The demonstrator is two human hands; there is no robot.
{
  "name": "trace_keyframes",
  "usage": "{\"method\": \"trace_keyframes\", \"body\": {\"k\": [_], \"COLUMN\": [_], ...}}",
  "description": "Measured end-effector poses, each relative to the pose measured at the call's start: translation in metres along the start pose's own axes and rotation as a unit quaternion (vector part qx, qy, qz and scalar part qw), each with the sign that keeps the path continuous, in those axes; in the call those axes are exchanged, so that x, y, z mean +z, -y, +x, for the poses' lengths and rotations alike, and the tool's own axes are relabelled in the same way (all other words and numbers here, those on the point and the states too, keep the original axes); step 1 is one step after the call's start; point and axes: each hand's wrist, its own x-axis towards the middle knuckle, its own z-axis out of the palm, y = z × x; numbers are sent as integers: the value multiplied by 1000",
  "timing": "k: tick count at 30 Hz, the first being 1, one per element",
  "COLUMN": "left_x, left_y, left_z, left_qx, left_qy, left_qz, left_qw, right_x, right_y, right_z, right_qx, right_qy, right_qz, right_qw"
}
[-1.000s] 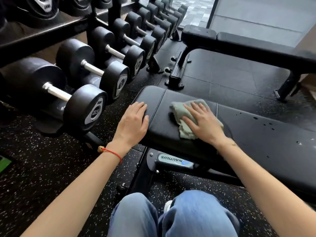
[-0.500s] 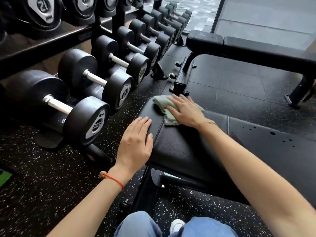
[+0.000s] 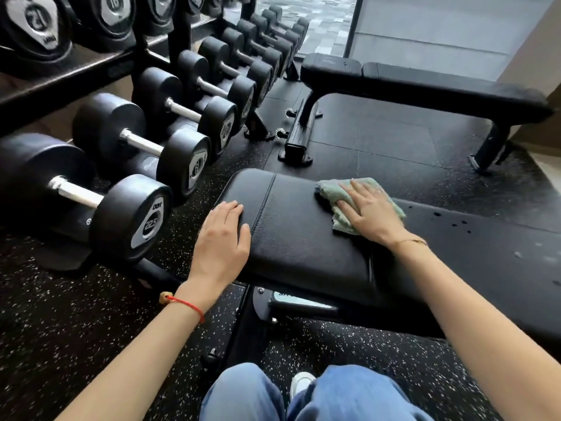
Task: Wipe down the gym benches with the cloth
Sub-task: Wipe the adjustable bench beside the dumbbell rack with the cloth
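Item: near bench (image 3: 303,238), black padded, seat pad and long pad divided by a seam gap; wiping in hand.

Left hand (image 3: 223,241): flat, fingers together and straight, resting on the seat pad's left end near its front edge, bracing. Holds nothing.

Right hand (image 3: 372,215): fingers spread flat, pressing the cloth (image 3: 337,197) down on the seat pad near its far edge, close to the gap. Nothing pinched; the cloth is kept only by palm pressure.

Risks, as judged:
- The cloth is bunched, part of it folded under the palm. A fast stroke could let it slip out and leave the bare hand rubbing the pad.
- It lies close to the far edge, so an outward stroke could carry it off onto the floor (image 3: 76,323).
- Dark droplets (image 3: 452,221) sit on the long pad to the right. Short strokes confined to the seat pad would miss them, and the gap too.

Surface: smooth, stitched vinyl, faintly glossy.

Room, further off: speckled rubber floor under the near bench; dumbbell rack (image 3: 170,147) along the left, well clear of the hands; second bench (image 3: 425,83) beyond, apparently not yet wiped; a pale wall panel behind it.
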Motion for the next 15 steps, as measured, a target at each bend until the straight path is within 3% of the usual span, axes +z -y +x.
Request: {"method": "trace_keyframes", "body": {"k": [6, 9, 12, 15], "left_x": [20, 31, 34, 34], "left_y": [-41, -51, -51, -50], "left_z": [12, 15, 14, 13], "left_qx": [90, 107, 105, 105], "left_qy": [43, 69, 65, 60], "left_qz": [36, 41, 42, 35], "left_qw": [994, 991, 991, 992], "right_x": [9, -4, -11, 0], "right_y": [-7, -48, -56, -19], "right_z": [-114, -112, -47, -20], "right_qx": [-155, -72, 44, 21], "right_qy": [14, -17, -28, -10], "right_qz": [49, 52, -6, 13], "right_qw": [987, 996, 999, 1000]}}
